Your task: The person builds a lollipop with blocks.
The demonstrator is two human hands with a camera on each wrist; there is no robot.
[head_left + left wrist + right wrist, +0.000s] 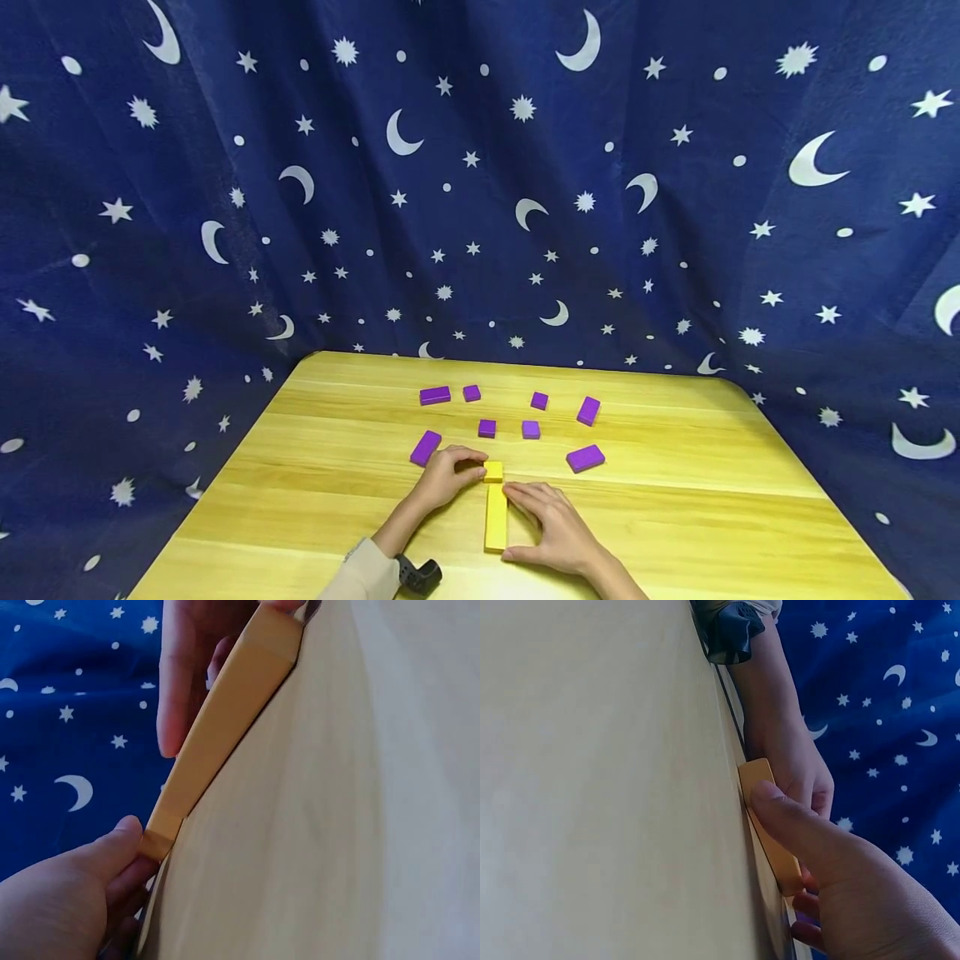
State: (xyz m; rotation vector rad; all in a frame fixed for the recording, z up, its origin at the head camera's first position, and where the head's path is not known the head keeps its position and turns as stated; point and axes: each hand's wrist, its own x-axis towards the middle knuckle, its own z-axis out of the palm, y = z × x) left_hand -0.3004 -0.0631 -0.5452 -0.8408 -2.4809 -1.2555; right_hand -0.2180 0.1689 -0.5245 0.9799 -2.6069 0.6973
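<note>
A small yellow block (492, 472) lies at the far end of a long yellow block (496, 518), lined up with it on the wooden table. My left hand (448, 475) pinches the small block from its left side, thumb and index finger at its edge. In the left wrist view the thumb of the left hand (82, 877) meets the end of the yellow row. My right hand (551, 527) spans the long block (776, 847) along its right side, thumb by the near end and fingertips by the far end. Its other fingers are partly hidden in the right wrist view.
Beyond my hands, purple blocks lie scattered: small ones such as one square block (487, 428), and longer ones such as one at right (585, 458). One purple block (426, 447) sits close to my left hand. A dark blue star-patterned curtain (480, 183) surrounds the wooden table (712, 500).
</note>
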